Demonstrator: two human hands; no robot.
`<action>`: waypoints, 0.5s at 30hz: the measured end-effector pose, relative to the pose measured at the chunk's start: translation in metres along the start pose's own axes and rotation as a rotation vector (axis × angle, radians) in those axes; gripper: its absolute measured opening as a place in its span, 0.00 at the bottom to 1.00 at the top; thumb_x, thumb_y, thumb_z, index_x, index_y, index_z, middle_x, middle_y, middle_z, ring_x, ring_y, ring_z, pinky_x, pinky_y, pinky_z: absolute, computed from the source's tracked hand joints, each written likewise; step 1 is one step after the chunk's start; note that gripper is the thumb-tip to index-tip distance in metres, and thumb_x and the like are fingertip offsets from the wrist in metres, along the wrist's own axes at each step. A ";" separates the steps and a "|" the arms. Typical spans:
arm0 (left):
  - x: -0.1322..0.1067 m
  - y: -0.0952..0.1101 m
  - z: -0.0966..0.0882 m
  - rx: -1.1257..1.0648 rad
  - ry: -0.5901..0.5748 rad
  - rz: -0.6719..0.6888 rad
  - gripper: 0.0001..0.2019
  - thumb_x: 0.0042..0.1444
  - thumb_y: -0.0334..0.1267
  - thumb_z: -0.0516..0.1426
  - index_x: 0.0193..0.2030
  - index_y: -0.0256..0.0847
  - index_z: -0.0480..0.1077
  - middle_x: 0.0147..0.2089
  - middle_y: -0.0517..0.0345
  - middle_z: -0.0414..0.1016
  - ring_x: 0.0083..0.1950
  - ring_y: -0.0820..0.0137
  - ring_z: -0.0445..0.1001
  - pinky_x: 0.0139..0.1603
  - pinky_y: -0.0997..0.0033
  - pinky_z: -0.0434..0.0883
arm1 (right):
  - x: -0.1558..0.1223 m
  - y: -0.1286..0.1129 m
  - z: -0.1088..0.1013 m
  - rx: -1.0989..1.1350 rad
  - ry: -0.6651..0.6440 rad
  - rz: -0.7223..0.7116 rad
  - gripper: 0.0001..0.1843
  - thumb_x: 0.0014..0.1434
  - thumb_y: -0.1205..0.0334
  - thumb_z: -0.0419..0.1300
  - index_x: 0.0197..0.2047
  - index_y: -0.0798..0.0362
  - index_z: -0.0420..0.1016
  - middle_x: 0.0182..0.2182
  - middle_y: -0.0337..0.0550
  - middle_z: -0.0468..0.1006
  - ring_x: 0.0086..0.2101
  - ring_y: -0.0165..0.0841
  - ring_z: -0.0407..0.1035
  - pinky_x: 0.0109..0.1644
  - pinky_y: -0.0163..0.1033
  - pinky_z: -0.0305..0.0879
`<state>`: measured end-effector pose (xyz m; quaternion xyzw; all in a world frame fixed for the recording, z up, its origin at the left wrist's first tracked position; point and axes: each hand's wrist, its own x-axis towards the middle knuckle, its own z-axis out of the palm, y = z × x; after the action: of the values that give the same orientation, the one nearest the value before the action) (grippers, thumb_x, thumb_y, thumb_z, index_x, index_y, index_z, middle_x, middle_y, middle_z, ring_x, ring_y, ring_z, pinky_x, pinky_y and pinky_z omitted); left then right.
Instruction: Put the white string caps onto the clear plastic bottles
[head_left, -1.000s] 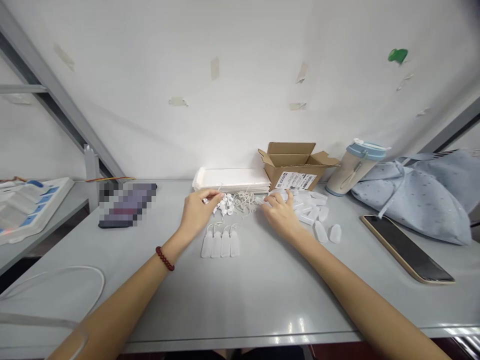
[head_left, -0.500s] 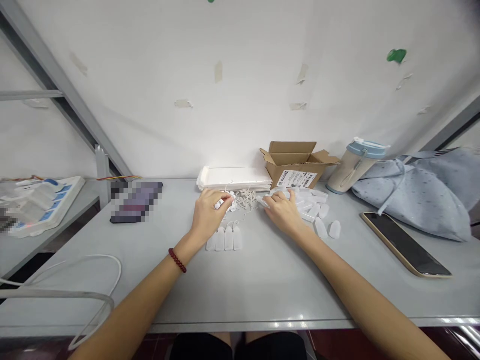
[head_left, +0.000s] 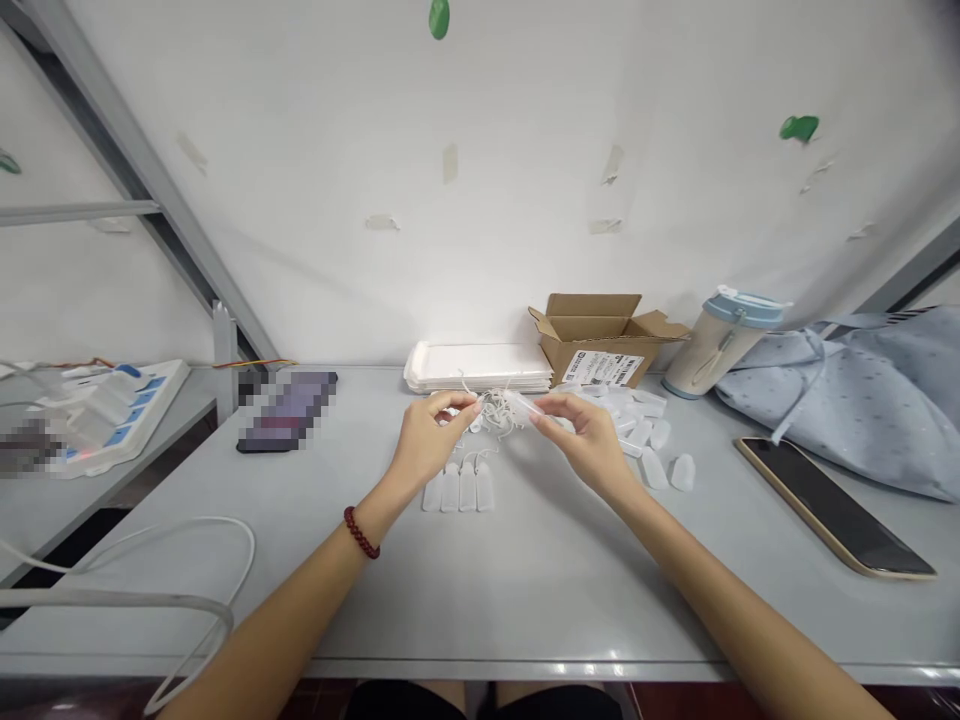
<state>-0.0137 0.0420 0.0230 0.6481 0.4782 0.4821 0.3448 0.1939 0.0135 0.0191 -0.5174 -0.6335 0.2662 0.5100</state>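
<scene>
My left hand [head_left: 435, 435] is closed in a pinch at what looks like a thin white string, though its fingertips hide most of it. Facing it, my right hand [head_left: 589, 445] grips a translucent plastic sleeve [head_left: 523, 405] with a rounded end, its tip pointing at the left fingers. Below and between the hands is a tangle of white strings [head_left: 496, 420]. Several sleeves with strings at their tops lie side by side in a row [head_left: 459, 490] nearer to me. More loose sleeves [head_left: 637, 432] are heaped beside and behind my right hand.
A stack of white trays [head_left: 480, 365] and an open cardboard box [head_left: 600, 340] stand against the wall. To the right are a tumbler [head_left: 716, 345], a blue-grey cloth bag [head_left: 847, 400] and a phone [head_left: 832, 510]. At left lie a dark, blurred-out item [head_left: 292, 410], a power strip [head_left: 135, 415] and a white cable [head_left: 225, 600].
My right hand has lifted a plastic sleeve from the heap and brought it close to my left fingertips. My left hand stays pinched near the strings. The camera view has shifted slightly.
</scene>
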 end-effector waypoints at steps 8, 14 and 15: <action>-0.006 0.004 0.006 -0.029 -0.048 0.004 0.09 0.52 0.42 0.59 0.35 0.40 0.76 0.38 0.54 0.79 0.40 0.65 0.75 0.42 0.68 0.70 | -0.007 0.000 0.012 0.127 -0.133 0.095 0.14 0.52 0.53 0.63 0.39 0.53 0.75 0.38 0.46 0.79 0.39 0.38 0.73 0.42 0.42 0.67; -0.009 0.006 0.007 0.084 -0.016 0.111 0.07 0.55 0.38 0.58 0.36 0.40 0.75 0.37 0.56 0.79 0.38 0.67 0.74 0.40 0.69 0.70 | -0.010 -0.003 0.013 0.115 -0.180 0.073 0.13 0.53 0.54 0.63 0.39 0.53 0.75 0.38 0.45 0.79 0.38 0.37 0.73 0.39 0.41 0.66; -0.010 0.007 0.007 0.116 -0.008 0.147 0.06 0.55 0.36 0.57 0.36 0.40 0.75 0.37 0.57 0.79 0.37 0.68 0.74 0.40 0.69 0.70 | -0.010 -0.004 0.013 0.117 -0.190 0.070 0.13 0.53 0.54 0.63 0.39 0.53 0.75 0.38 0.45 0.79 0.38 0.37 0.73 0.40 0.41 0.66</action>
<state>-0.0061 0.0307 0.0240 0.7023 0.4551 0.4749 0.2721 0.1794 0.0052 0.0142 -0.4809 -0.6440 0.3680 0.4674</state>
